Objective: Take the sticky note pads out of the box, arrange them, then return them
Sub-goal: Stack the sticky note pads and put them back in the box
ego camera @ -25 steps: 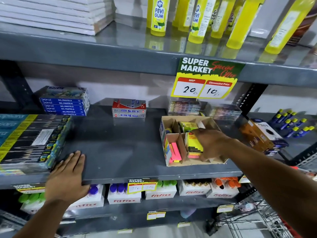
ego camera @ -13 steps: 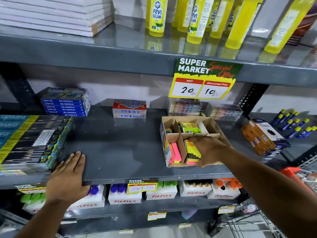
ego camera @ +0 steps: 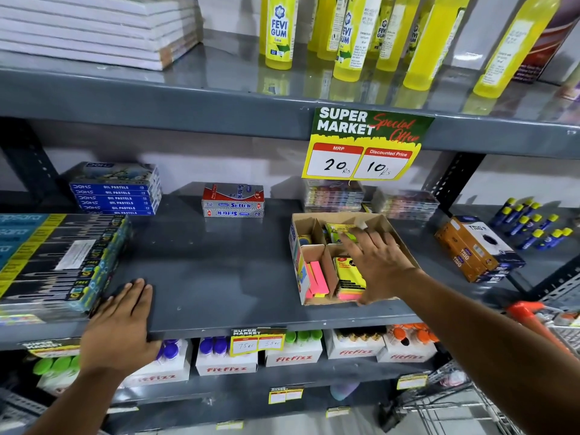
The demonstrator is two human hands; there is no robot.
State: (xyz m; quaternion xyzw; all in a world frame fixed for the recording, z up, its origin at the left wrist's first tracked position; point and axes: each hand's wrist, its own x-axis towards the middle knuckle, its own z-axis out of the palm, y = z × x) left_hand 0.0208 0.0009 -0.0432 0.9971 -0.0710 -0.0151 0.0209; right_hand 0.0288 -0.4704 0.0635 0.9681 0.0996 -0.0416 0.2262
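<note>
A brown cardboard box with dividers sits on the grey middle shelf. Pink sticky note pads stand in its front left compartment. A yellow-wrapped pad over pink ones stands in the front middle compartment. Another yellow-green pad lies in a rear compartment. My right hand hovers over the box with fingers spread, holding nothing, fingertips near the rear pad. My left hand lies flat on the shelf's front edge, fingers apart.
A big flat pack of pencils lies beside my left hand. Blue oil pastel boxes and red Softek boxes sit at the back. An orange Trio box and glue sticks stand right. A price sign hangs above the box.
My right hand let go of the yellow-wrapped pad in the front middle compartment, opened, and moved up over the box toward the rear. My left hand stayed put.
</note>
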